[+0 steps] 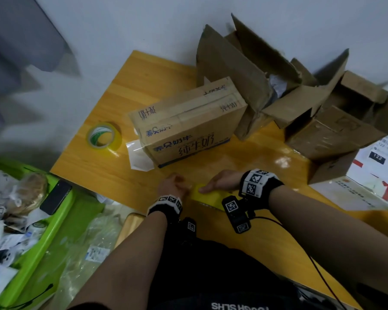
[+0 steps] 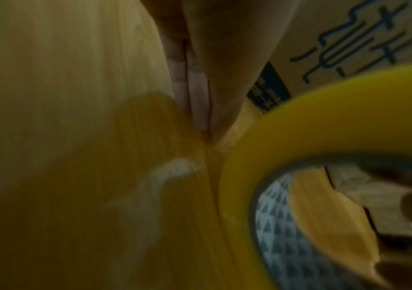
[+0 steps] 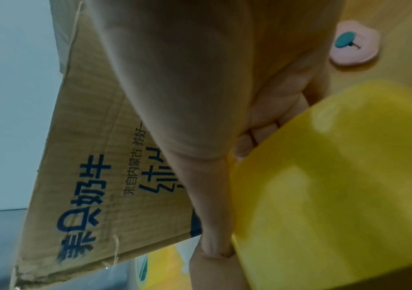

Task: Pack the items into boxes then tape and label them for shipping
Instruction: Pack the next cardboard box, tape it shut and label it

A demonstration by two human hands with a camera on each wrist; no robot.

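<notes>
Tape roll [image 1: 104,138] left of milk carton [image 1: 188,121]; open boxes [image 1: 323,113] right.

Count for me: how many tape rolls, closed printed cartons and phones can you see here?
Tape rolls: 2, one lying on the table at, one in the right hand at
Closed printed cartons: 1
Phones: 1
Total: 4
</notes>
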